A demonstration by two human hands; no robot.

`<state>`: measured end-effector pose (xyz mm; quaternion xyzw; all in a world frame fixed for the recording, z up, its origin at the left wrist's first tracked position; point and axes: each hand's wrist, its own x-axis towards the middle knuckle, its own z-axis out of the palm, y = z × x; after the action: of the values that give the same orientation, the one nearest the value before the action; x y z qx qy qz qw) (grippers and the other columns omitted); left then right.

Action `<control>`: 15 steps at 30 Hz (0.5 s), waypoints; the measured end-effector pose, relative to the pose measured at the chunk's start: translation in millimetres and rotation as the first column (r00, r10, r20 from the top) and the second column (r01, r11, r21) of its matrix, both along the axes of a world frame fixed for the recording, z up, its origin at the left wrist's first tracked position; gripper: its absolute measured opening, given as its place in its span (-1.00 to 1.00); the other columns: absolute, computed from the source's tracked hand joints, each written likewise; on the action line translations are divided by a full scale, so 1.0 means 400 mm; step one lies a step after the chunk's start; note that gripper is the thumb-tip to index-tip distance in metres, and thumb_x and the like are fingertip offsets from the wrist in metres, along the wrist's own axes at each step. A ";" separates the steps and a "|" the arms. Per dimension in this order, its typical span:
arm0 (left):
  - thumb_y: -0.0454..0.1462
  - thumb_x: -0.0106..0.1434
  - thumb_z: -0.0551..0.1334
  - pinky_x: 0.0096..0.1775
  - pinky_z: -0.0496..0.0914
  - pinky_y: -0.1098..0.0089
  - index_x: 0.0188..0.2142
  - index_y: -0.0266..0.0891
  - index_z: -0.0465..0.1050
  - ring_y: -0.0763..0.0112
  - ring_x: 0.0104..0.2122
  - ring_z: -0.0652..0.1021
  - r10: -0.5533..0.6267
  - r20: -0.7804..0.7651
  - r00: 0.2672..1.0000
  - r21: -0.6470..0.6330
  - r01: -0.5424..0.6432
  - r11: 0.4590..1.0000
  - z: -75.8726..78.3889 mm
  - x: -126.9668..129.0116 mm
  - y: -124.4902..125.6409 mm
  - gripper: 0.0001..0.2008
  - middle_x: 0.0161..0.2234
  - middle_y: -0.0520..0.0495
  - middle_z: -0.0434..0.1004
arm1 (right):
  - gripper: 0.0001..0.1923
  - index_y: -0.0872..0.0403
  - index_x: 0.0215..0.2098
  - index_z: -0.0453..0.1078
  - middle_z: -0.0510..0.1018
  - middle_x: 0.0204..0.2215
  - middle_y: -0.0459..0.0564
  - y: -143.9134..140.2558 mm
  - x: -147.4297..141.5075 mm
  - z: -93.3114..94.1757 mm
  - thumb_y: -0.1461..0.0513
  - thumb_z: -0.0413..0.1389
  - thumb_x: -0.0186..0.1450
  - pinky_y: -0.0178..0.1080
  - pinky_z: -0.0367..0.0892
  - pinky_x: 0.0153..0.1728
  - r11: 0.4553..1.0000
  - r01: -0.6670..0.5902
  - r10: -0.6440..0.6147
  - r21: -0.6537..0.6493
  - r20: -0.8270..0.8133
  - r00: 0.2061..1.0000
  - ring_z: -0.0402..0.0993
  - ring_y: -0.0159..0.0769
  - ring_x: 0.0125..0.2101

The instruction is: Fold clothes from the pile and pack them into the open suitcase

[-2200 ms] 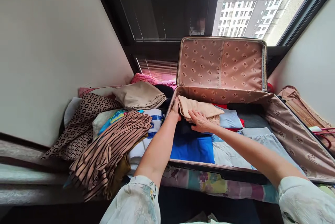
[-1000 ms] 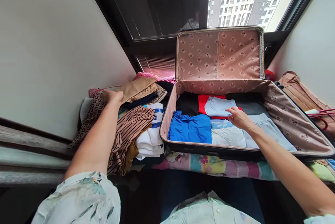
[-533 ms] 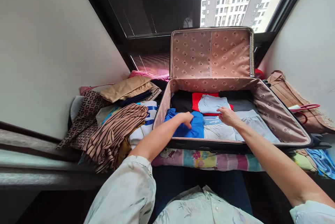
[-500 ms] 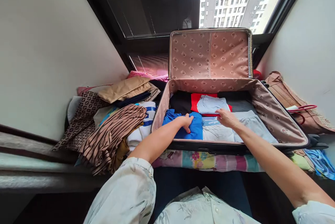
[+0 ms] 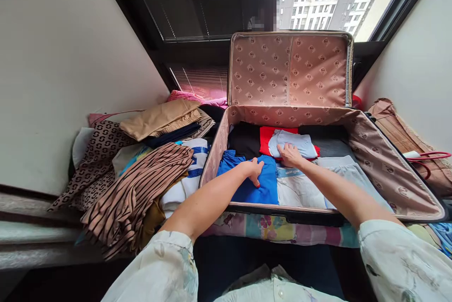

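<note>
An open suitcase [image 5: 391, 172] with a pink patterned lining holds folded clothes. My left hand [image 5: 253, 171] rests on a blue garment [image 5: 267, 191] at the front left, thumb and fingers apart. Farther back, my right hand [image 5: 290, 155] lies with its fingers on a small pale grey-blue folded garment [image 5: 302, 142]. Beneath that garment is a red one [image 5: 265, 141], between black cloth [image 5: 243, 139] and dark grey cloth [image 5: 334, 144]. White underwear with a blue waistband [image 5: 300, 191] and light grey clothing [image 5: 349, 179] fill the front right.
Piled clothes lie left of the suitcase, among them a striped garment [image 5: 141, 179] and tan trousers [image 5: 162, 118]. To the right stands a brown bag [image 5: 399, 125] with a red cord [image 5: 429, 156]. The upright lid [image 5: 261, 67] leans near the window.
My right hand has shifted left and back, from the pale garment's front right edge onto its left part. The left hand stays on the blue garment. The view has tilted slightly.
</note>
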<state>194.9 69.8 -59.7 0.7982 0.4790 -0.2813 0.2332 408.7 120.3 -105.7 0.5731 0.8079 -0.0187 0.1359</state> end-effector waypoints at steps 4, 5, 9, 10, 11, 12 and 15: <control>0.06 0.16 0.50 0.25 0.40 0.00 0.55 -0.33 -0.12 -0.35 0.31 0.40 -0.032 -0.060 0.998 -0.013 0.032 0.999 -0.012 0.000 0.002 0.21 0.51 -0.62 -0.19 | -0.35 0.06 0.47 0.15 0.47 0.20 0.31 0.050 0.029 -0.017 0.15 0.06 0.44 0.00 0.32 0.06 0.999 0.021 -0.022 -0.036 -0.034 0.999 0.44 0.11 0.15; 0.05 0.17 0.49 0.25 0.39 0.01 0.55 -0.34 -0.12 -0.34 0.32 0.40 -0.037 -0.061 0.997 -0.016 0.036 0.999 -0.014 0.000 0.002 0.19 0.51 -0.63 -0.18 | -0.36 0.04 0.46 0.17 0.48 0.20 0.29 0.054 0.035 -0.018 0.16 0.05 0.45 0.00 0.32 0.07 0.999 0.018 -0.020 -0.039 -0.039 0.999 0.44 0.10 0.15; 0.02 0.18 0.50 0.25 0.39 -0.01 0.54 -0.31 -0.06 -0.35 0.32 0.40 -0.022 -0.042 0.999 -0.011 0.022 1.000 -0.017 0.002 0.002 0.14 0.50 -0.62 -0.14 | -0.38 0.17 0.46 0.18 0.44 0.21 0.44 0.037 0.027 -0.041 0.29 -0.02 0.44 0.12 0.21 0.19 1.000 -0.005 0.006 0.024 -0.052 0.999 0.38 0.16 0.21; 0.01 0.17 0.50 0.25 0.39 -0.02 0.54 -0.31 -0.05 -0.36 0.32 0.39 -0.016 -0.037 0.999 -0.008 0.016 1.000 -0.015 0.002 0.002 0.14 0.50 -0.61 -0.14 | -0.39 0.21 0.45 0.20 0.44 0.20 0.48 0.034 0.022 -0.046 0.32 -0.06 0.45 0.13 0.20 0.20 0.999 -0.003 0.005 0.039 -0.061 0.998 0.39 0.16 0.20; 0.00 0.17 0.50 0.25 0.39 -0.02 0.54 -0.31 -0.05 -0.36 0.32 0.39 -0.012 -0.032 0.999 -0.005 0.012 1.000 -0.013 0.002 0.002 0.14 0.50 -0.61 -0.13 | -0.41 0.23 0.43 0.23 0.46 0.17 0.49 0.036 0.021 -0.048 0.34 -0.08 0.44 0.12 0.21 0.20 0.999 0.004 -0.001 0.043 -0.070 0.998 0.41 0.15 0.18; 0.00 0.17 0.50 0.26 0.38 -0.02 0.54 -0.32 -0.05 -0.36 0.33 0.38 -0.011 -0.028 1.000 -0.006 0.011 1.000 -0.009 0.002 0.001 0.14 0.51 -0.61 -0.14 | -0.42 0.21 0.40 0.28 0.50 0.14 0.45 0.044 0.023 -0.046 0.34 -0.08 0.44 0.08 0.25 0.17 0.999 0.010 -0.008 0.039 -0.073 0.997 0.45 0.11 0.14; -0.01 0.20 0.48 0.26 0.38 -0.01 0.55 -0.28 -0.08 -0.34 0.34 0.37 -0.015 -0.024 1.000 -0.024 0.014 1.000 0.004 -0.001 0.001 0.13 0.52 -0.58 -0.16 | -0.45 0.06 0.28 0.43 0.65 -0.01 0.17 0.094 0.055 -0.008 0.33 0.04 0.34 -0.12 0.38 0.06 0.997 0.080 -0.075 0.010 -0.249 0.966 0.55 -0.04 0.01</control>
<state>194.3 70.1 -58.3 0.7952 0.4727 -0.2984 0.2348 430.6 158.0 -109.1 0.5989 0.7955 -0.0877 0.0275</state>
